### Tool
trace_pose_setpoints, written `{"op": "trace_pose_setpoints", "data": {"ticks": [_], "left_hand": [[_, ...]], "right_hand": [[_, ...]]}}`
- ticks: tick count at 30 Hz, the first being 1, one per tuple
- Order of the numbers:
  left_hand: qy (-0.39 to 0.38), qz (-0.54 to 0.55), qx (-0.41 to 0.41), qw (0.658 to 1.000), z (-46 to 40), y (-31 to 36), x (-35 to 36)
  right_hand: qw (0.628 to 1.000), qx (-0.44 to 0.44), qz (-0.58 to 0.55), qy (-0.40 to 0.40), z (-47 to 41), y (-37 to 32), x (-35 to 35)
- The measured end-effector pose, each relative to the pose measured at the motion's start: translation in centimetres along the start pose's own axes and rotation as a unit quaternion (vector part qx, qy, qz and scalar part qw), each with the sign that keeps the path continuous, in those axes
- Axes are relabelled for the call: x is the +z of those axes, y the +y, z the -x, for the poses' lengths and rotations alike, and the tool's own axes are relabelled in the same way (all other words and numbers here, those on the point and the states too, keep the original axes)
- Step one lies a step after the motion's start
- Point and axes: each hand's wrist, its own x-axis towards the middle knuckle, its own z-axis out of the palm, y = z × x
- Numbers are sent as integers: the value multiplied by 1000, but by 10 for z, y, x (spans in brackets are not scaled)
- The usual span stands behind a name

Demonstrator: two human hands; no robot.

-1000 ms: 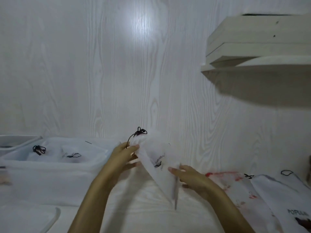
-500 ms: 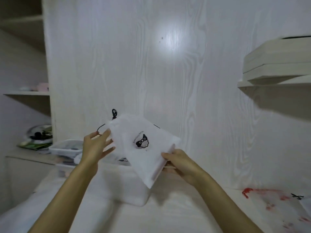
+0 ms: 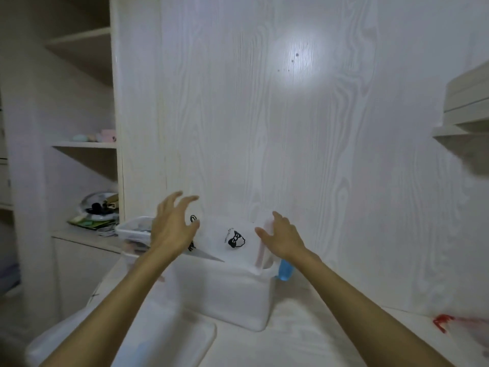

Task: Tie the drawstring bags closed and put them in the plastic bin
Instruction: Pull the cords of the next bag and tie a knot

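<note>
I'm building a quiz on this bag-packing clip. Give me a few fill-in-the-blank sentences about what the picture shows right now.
1. The white drawstring bag lies on top of the plastic ____.
2. The printed logo on the bag is coloured ____.
3. Both hands, left hand and right hand, have their fingers spread and hold ____.
4. The handle on the plastic bin's right end is coloured ____.

Missing words: bin; black; nothing; blue

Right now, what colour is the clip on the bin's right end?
Blue clip, seen in the head view.
</note>
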Motion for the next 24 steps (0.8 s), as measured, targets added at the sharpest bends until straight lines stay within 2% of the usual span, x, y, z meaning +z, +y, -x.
{"op": "trace_pose_setpoints", "data": {"ticks": [2, 4, 6, 8, 10, 13, 15, 17, 20, 22, 24], "left_hand": [[-114, -58, 51, 991, -5, -10, 14], [-213, -99, 60, 970, -10, -13, 28], [-311, -132, 34, 941, -14, -16, 43], [-392, -150, -25, 907, -16, -21, 51], [-424, -196, -71, 881, -18, -21, 53], [-375, -311, -87, 869, -16, -13, 50], [-334, -308, -112, 884, -11, -8, 49], [-299, -262, -129, 908, -4, -6, 48], [-211, -182, -109, 954, 6, -2, 45], [-117, -115, -63, 984, 17, 2, 42], [-51, -46, -6, 998, 27, 14, 39]], "right_hand": [[998, -23, 60, 23, 1, 8, 1], [992, -28, 109, -58, 0, 16, 4], [974, -21, 158, -159, 1, 20, 8], [972, -13, 151, -177, -2, 24, 9], [973, -5, 156, -168, -6, 24, 8], [971, 4, 174, -163, -13, 19, 12], [974, 3, 160, -161, -14, 17, 17], [982, -13, 112, -153, -12, 21, 18], [993, -63, -31, -94, 0, 39, 10], [990, -138, -15, -22, 12, 57, 3], [981, -185, 5, 49, 31, 79, -9]]}}
